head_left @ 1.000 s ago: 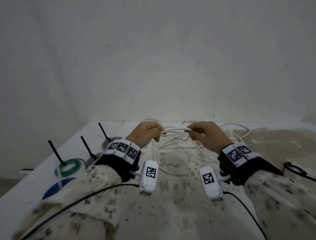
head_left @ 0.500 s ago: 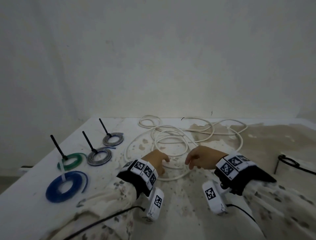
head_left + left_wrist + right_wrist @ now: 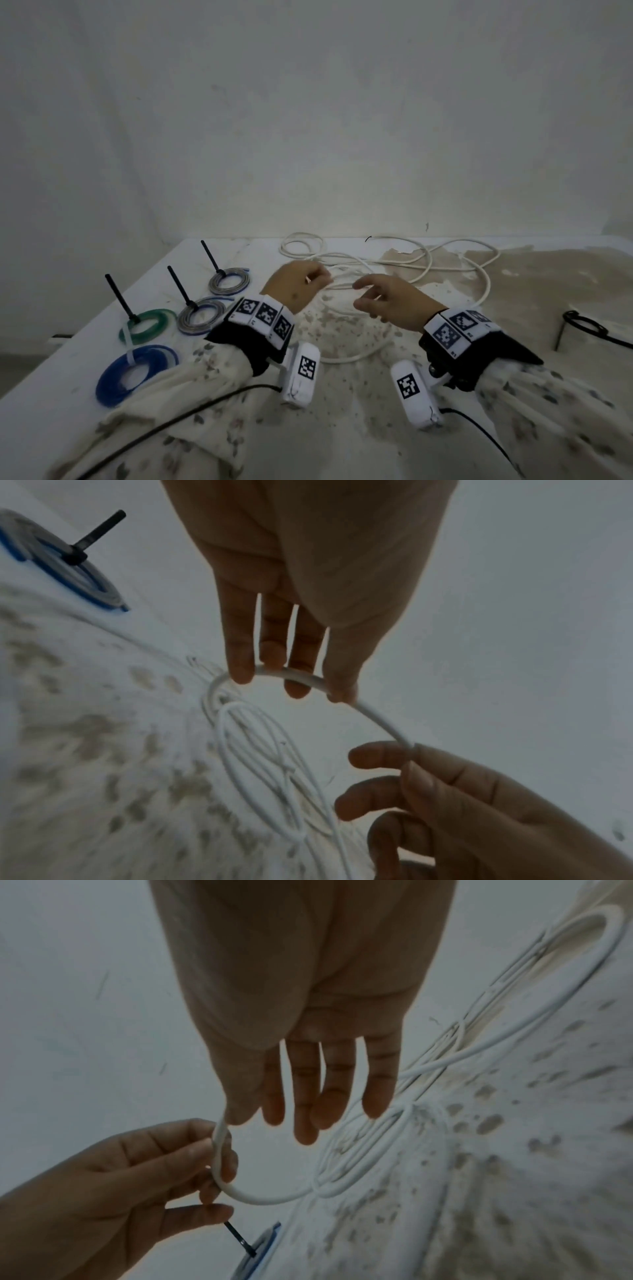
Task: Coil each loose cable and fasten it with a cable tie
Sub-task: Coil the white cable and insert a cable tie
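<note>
1. White cable (image 3: 404, 263): loose, sprawled in uneven loops across the centre and upper right of the worktop (image 3: 342, 428) in the head view; one short span is lifted off the surface between the two hands.
2. Step in hand, as judged: starting the coil on this last loose cable; no tie on it yet. The next move likely calls for bending the lifted span into a first ring and gathering further loops into one hand.
3. Left hand (image 3: 296, 286): raised at frame centre, fingers and thumb curled, pinching the cable.
4. Right hand (image 3: 387, 301): just right of it, thumb and forefinger pinching the same span; other fingers loosely spread.
5. Finished coils, left of frame: blue coil (image 3: 137, 373), green coil (image 3: 147, 325), two grey coils (image 3: 202, 315) (image 3: 229, 281), each already tied, with three black tie tails standing up.
</note>
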